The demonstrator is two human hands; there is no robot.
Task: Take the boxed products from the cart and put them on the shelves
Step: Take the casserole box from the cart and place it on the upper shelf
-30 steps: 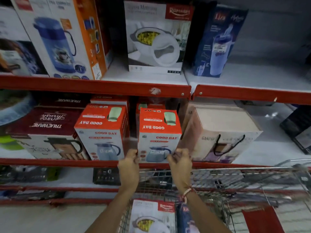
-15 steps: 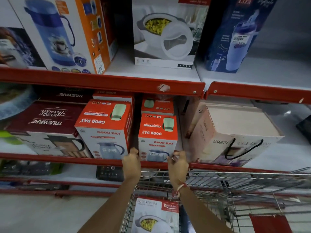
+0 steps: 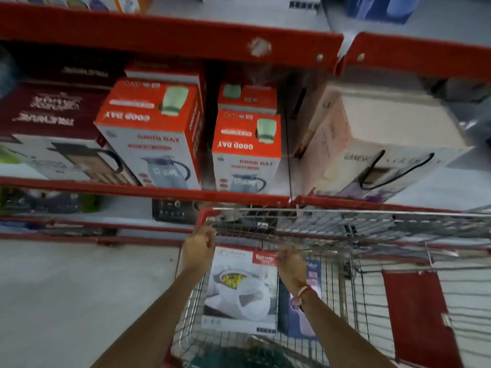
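A small red-and-white Good Day jug box (image 3: 247,152) stands on the middle shelf (image 3: 148,191), beside a bigger Good Day box (image 3: 154,134). Both my hands hover over the wire cart (image 3: 332,224), below the shelf edge. My left hand (image 3: 198,248) is loosely curled with nothing in it, close to the cart's left corner. My right hand (image 3: 291,264) is also curled and empty, just above a white casserole box (image 3: 239,288) that lies in the cart. A dark blue box (image 3: 305,301) lies next to it, partly hidden by my right arm.
A pale Ganesh box (image 3: 372,144) with a black cord handle stands right of the small box. Maroon Trueware boxes (image 3: 53,123) fill the shelf's left. A red panel (image 3: 417,314) hangs in the cart at the right. Grey floor (image 3: 79,288) lies left of the cart.
Both hands have let go of the small Good Day box, which stays on the shelf, and have dropped down over the cart. The view has tilted downward.
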